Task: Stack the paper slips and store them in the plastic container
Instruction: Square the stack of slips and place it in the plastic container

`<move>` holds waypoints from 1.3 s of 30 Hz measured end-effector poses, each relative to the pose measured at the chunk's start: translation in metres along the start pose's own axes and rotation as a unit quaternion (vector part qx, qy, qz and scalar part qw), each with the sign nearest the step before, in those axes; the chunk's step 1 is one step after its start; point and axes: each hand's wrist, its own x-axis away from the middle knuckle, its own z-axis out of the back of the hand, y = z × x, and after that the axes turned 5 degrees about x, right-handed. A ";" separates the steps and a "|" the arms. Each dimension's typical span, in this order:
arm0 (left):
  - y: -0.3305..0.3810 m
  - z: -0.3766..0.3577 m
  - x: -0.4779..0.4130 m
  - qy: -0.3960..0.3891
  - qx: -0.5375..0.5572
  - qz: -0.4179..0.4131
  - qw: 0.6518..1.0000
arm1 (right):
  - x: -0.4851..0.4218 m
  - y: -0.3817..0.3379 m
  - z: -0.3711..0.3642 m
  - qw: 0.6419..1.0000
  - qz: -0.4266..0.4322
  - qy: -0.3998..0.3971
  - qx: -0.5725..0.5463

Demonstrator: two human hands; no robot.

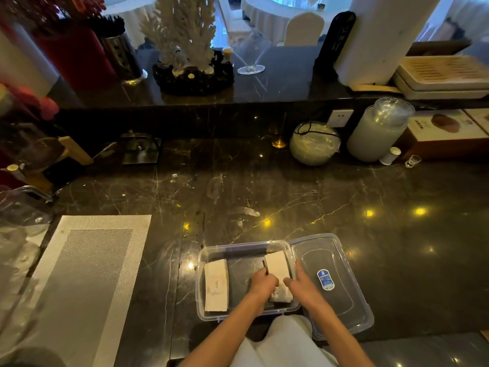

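First stack [216,285] lies at the container [238,246] left end; our left hand [262,283] and right hand [301,283] pinch the second stack [277,266] at its right end. Square edges, lower flat, lid [333,282] next.

left hand [263,283] – fingers curled, pressing down | right hand [300,284] – curled, gripping
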 end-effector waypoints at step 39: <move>0.021 0.020 -0.040 0.010 -0.267 -0.095 0.959 | 0.002 -0.001 -0.029 0.984 -0.084 0.142 0.074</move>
